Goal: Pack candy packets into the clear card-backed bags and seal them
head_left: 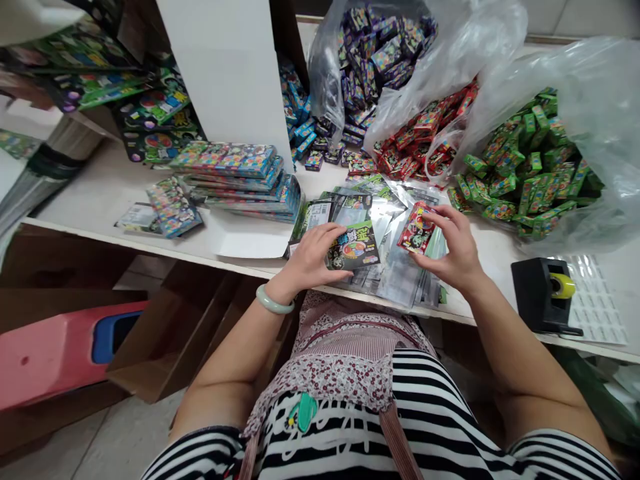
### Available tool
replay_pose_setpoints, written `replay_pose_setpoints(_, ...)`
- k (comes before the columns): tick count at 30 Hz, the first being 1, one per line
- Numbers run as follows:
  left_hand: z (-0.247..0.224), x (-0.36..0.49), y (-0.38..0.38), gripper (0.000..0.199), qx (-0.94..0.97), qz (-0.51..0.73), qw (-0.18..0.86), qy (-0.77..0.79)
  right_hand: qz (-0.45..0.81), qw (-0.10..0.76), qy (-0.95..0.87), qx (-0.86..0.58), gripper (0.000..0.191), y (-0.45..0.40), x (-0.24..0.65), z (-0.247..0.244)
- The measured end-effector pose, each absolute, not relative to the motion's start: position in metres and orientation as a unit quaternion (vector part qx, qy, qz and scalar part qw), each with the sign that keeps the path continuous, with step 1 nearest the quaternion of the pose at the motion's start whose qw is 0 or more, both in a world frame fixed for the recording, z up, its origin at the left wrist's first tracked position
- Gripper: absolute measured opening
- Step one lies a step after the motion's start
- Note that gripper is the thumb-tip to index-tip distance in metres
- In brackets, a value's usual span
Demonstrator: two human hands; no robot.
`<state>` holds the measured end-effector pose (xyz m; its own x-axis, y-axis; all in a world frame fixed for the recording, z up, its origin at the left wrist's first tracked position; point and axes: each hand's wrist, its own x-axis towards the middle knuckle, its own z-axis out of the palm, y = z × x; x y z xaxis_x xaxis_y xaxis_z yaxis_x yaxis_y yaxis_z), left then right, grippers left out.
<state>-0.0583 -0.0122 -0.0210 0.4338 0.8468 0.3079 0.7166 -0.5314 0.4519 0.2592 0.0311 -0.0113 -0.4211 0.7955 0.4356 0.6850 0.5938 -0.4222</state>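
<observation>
My right hand (453, 250) pinches a small red printed box (417, 229) between thumb and fingers, just above the table. My left hand (317, 257), with a pale green bangle at its wrist, has its fingers and thumb around the left side of a black printed packet (360, 245) with colourful lettering. Beneath both hands lies a loose pile of clear plastic bags (400, 280) with printed parts. The red box is to the right of the black packet, apart from it.
Behind, plastic bags hold purple boxes (380, 60), red boxes (425, 130) and green boxes (535, 163). Stacked multicoloured packs (240, 177) stand left, by a white carton panel (230, 73). A tape dispenser (537, 297) and label sheet (597, 297) lie right. Cardboard boxes (165, 333) stand below.
</observation>
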Motion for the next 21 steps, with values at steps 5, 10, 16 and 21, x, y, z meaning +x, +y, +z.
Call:
replay_pose_setpoints(5,-0.022,-0.054,-0.013,0.087,0.851,0.263,0.121,0.437,0.037,0.184,-0.915,-0.357,0.057,0.017,0.251,0.028)
replay_pose_setpoints(10,-0.024,-0.052,-0.016,0.084,0.873,0.24,0.099,0.413,0.064,0.108,-0.952,-0.279,0.054,0.02,0.249,0.033)
replay_pose_setpoints(16,-0.027,-0.05,-0.02,0.086,0.867,0.244,0.117,0.419,0.098,0.113,-0.953,-0.263,0.055,0.023,0.25,0.029)
replay_pose_setpoints(21,-0.028,-0.048,-0.021,0.086,0.873,0.241,0.124,0.406,0.119,0.096,-0.956,-0.25,0.056,0.024,0.247,0.032)
